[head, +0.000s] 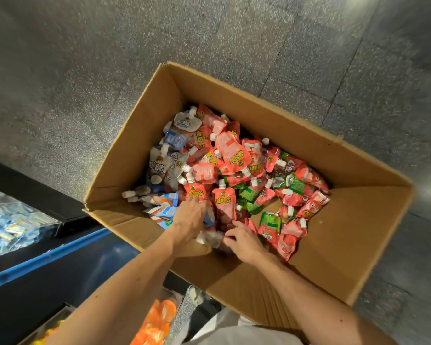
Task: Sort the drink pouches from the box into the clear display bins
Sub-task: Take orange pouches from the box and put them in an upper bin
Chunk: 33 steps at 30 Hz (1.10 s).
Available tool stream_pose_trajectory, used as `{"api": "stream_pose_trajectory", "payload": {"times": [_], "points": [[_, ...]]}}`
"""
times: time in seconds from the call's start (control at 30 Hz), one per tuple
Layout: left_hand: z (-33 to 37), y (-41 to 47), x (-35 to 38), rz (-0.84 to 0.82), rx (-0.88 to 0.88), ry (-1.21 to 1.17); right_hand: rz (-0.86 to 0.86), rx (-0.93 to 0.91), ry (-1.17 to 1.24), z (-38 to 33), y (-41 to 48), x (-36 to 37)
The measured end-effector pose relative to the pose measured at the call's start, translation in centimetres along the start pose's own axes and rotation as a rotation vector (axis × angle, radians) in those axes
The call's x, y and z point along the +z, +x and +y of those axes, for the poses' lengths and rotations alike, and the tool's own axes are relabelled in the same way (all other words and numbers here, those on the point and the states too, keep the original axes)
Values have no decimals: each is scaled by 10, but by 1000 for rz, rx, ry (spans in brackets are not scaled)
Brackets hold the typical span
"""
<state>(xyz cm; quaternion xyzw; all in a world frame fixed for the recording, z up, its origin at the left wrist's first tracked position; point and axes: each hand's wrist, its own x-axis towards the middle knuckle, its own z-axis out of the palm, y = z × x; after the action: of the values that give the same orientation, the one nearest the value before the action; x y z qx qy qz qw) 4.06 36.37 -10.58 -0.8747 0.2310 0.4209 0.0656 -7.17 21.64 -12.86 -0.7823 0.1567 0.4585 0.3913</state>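
A big open cardboard box (353, 170) stands on the floor, full of spouted drink pouches: red ones (232, 151) in the middle, blue-and-white ones (159, 165) at the left, green ones (270, 221) at the right. Both my hands are down inside the box at its near wall. My left hand (190, 216) reaches among the pouches, fingers curled round a blue-and-white pouch (164, 212). My right hand (244, 241) lies beside it, fingers curled on a pale, blurred pouch (210, 239). A clear display bin (13, 220) of blue pouches sits at the far left.
A dark shelf unit with a blue edge (47, 256) runs along the left under the bin. Orange pouches (157, 319) lie in a bin at the bottom. Speckled grey floor (85, 70) surrounds the box.
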Motion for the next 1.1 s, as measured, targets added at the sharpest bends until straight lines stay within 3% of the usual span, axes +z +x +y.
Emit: {"api": "stream_pose_trajectory", "payload": {"times": [0.13,0.23,0.3,0.4,0.5,0.63,0.9,1.1], "points": [[-22,-7,-21,53,-78,-325,108,21,264,10,9,-27],[-37,-15,-29,82,-108,-413,76,32,330,1,26,-42],[-40,-20,-30,134,-71,-284,33,26,313,-11,39,-41],[-34,-22,-35,169,51,97,53,52,262,-28,54,-27],[-24,-16,-49,64,204,342,204,60,202,-36,57,-18],[-17,2,-53,-129,309,553,277,92,216,-26,45,-25],[0,19,-44,-99,323,824,315,187,316,37,26,-50],[3,17,-42,-41,328,751,259,110,451,38,2,-61]]}}
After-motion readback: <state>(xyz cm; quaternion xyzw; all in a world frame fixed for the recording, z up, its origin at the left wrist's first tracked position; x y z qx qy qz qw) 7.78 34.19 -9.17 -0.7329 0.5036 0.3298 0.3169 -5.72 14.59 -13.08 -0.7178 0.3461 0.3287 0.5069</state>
